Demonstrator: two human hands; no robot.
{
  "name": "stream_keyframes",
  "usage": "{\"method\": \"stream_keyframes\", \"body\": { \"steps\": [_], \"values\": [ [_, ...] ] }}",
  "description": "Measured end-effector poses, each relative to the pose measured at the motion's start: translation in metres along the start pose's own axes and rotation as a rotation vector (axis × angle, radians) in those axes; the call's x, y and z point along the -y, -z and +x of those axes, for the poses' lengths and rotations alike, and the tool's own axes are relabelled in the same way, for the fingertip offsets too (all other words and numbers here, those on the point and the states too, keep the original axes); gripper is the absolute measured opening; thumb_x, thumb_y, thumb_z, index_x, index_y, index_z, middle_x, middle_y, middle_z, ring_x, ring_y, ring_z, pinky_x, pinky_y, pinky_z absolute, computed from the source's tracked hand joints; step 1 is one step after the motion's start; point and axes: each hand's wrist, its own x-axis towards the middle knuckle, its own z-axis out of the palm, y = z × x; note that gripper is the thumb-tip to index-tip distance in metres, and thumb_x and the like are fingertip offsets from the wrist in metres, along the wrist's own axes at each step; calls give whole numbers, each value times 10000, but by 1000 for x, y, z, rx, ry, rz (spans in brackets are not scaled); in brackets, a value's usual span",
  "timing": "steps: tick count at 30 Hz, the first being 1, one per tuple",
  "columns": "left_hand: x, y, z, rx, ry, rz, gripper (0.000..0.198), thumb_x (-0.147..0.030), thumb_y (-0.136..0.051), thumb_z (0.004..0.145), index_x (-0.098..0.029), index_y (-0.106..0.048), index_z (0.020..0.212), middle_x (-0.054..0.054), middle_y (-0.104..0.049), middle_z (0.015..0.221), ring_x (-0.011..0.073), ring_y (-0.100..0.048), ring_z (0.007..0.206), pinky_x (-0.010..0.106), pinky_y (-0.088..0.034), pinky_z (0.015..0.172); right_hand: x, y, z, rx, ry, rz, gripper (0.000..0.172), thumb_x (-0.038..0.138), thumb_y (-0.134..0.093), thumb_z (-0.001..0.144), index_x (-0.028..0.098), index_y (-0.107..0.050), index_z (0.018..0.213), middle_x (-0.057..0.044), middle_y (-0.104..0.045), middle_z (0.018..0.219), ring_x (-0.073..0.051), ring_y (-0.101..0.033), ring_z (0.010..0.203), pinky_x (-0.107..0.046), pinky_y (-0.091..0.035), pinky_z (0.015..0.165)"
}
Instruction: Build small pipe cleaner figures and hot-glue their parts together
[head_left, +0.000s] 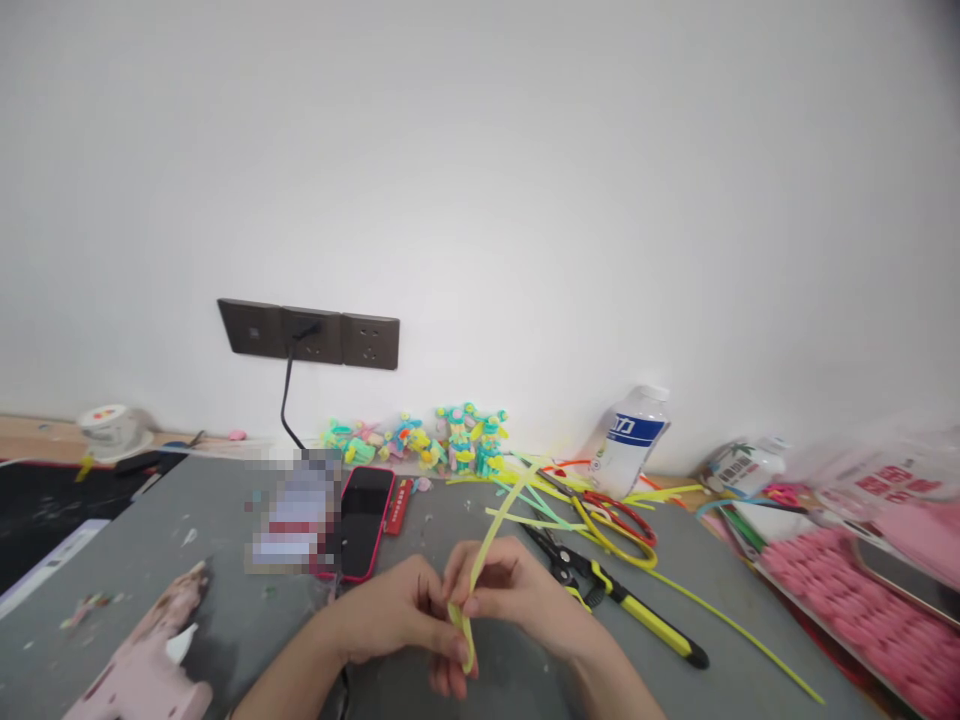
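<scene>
A pale yellow pipe cleaner or flat strip [491, 535] rises up and to the right from between my two hands; its exact kind is hard to make out. My left hand [409, 610] pinches its lower, bent end between thumb and fingers. Close beside it, my right hand [506, 590] grips the same strip a little higher, thumb against fingers. The strip's lower part folds into a loop at the left fingertips. Black-and-yellow pliers [637, 610] lie just right of my right hand, and red-and-yellow scissors [619, 525] rest behind them.
Phones [364, 525], one pixelated, lie left of centre. Small colourful figures [469, 440] stand along the wall. A white bottle [630, 440] stands behind loose strips [739, 630]. A pink glue gun [150, 660] is at front left; a pink woven mat [855, 610] is at right.
</scene>
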Motion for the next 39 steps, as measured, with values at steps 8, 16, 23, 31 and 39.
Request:
{"method": "stream_keyframes", "body": {
  "steps": [8,16,23,31,39],
  "values": [
    [4,4,8,-124,-68,6,319,-454,-771,724,-135,-766,737,62,-698,648,118,-595,531,213,-465,528,-9,6,5,-255,75,50,153,234,-856,673,171,-735,742,16,-642,744,-98,-560,656,-209,-423,622],
    [9,14,19,-284,-216,428,351,-437,-594,854,-119,-730,914,86,-741,831,118,-588,590,186,-383,494,-15,12,13,-504,97,-76,282,377,-852,652,171,-724,796,25,-639,592,-115,-569,535,-241,-430,561],
    [5,14,18,-443,-304,544,366,-393,-513,891,-137,-775,885,80,-771,832,156,-614,630,229,-414,581,-16,6,17,-568,197,14,287,382,-867,623,185,-676,706,12,-665,635,-155,-637,593,-269,-491,596],
    [2,10,20,-506,-332,332,414,-513,-661,777,-133,-791,878,88,-754,751,178,-616,604,230,-417,502,-23,5,20,-666,265,-14,286,385,-855,639,189,-666,725,7,-655,651,-146,-605,612,-246,-478,587],
    [3,7,23,-507,-331,-279,334,-423,-880,595,-132,-747,691,24,-675,644,71,-553,557,141,-417,501,-21,-9,16,-647,599,-456,115,186,-696,814,212,-649,712,6,-632,677,-149,-573,648,-256,-446,616]
  ]
}}
